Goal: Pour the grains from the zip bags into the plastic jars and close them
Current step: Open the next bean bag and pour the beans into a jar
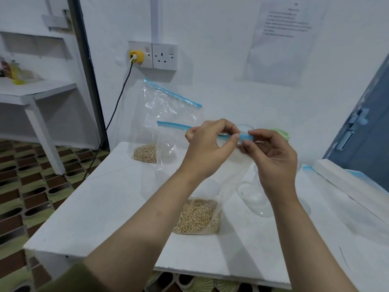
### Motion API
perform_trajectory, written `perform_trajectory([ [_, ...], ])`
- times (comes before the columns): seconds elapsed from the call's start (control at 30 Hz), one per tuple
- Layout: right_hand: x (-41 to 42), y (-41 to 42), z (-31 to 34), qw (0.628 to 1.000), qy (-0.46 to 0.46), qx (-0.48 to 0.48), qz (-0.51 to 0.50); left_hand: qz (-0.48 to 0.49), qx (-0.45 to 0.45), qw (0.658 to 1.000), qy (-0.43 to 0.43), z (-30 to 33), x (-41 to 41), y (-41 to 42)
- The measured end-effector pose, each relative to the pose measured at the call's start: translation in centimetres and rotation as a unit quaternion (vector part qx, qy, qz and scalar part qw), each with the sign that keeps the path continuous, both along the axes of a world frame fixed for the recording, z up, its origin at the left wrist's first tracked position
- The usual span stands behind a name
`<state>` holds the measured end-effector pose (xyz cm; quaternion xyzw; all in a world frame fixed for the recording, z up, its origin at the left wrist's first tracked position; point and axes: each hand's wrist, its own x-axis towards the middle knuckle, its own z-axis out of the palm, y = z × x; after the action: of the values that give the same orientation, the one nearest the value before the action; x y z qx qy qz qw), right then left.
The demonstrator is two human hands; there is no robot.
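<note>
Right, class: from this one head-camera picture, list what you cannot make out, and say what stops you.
- Clear jar: partly hidden by the right hand and forearm.
- Green lid: mostly behind the right hand; whether it sits on a jar is unclear.
- Zip strip of the near bag: both hands cover the right end, so open or sealed cannot be told.
- Wall notice: print too blurred to read.
</note>
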<state>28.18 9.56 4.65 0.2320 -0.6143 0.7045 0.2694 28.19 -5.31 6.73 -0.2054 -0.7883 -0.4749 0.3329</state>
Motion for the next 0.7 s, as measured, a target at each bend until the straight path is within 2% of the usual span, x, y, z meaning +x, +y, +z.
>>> perform_trajectory([
  [0.13, -1.3, -0.9, -0.1, 1.0, -0.006, 0.01, -0.026, 0.039, -0.022, 0.999, 0.012, -0.7, -1.7, -1.9],
  [0.4, -3.7, -1.4, 0.2, 0.999, -0.024, -0.013, -0.037, 0.036, -0.021, 0.999, 0.006, -0.8, -4.5, -4.7],
  [0.53, -4.8, -1.3, -0.3, 0.997, -0.043, -0.048, -0.048, 0.054, -0.037, 0.997, -0.028, -1.4, -6.2, -6.1],
  [0.7, -6.2, 0.1, -1.2, 0.992, -0.075, -0.092, -0.052, 0.1, -0.006, 0.993, -0.064, -2.3, -7.8, -8.8],
])
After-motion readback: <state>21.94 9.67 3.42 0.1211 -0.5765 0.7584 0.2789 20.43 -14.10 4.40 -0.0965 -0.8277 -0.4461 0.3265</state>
